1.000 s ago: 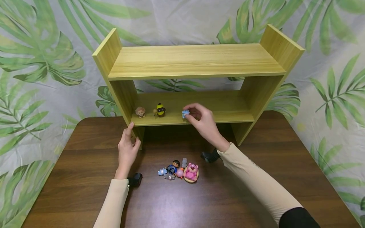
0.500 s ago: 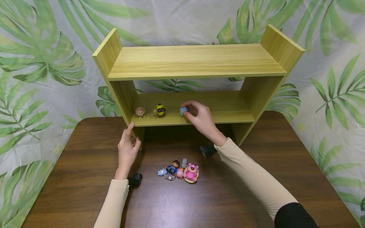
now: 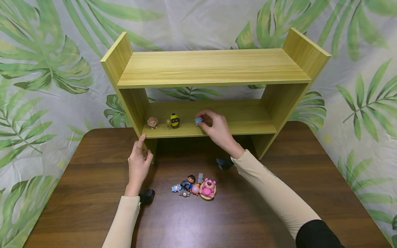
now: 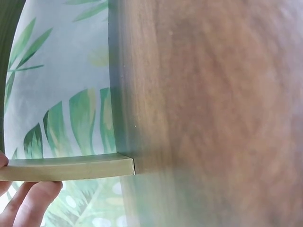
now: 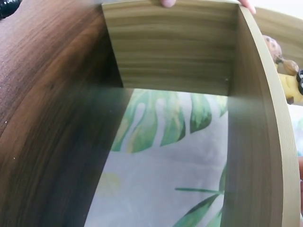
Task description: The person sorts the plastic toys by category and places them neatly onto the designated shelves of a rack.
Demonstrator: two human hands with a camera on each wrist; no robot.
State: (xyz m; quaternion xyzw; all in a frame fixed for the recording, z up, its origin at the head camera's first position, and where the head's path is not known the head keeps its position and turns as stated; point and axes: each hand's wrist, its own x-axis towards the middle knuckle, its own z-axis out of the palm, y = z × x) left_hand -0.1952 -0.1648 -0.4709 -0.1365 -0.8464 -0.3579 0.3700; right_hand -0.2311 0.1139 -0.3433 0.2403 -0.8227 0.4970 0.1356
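My right hand pinches a small blue figurine between thumb and fingers, at the middle board of the wooden shelf. Whether the figurine's base touches the board is hard to tell. To its left on that board stand a yellow figure with dark goggles and a pinkish-tan animal figurine. My left hand holds the shelf's left side panel near its front edge. In the left wrist view, its fingers lie on both sides of that panel.
On the brown table lies a cluster of toys: a pink bear, a dark-haired figure in blue, a pink round toy, another blue figurine and grey ones. A leaf-patterned cloth hangs behind.
My right hand has moved slightly left and a little back with the blue figurine, then nearly stopped. My left hand keeps its place on the shelf.
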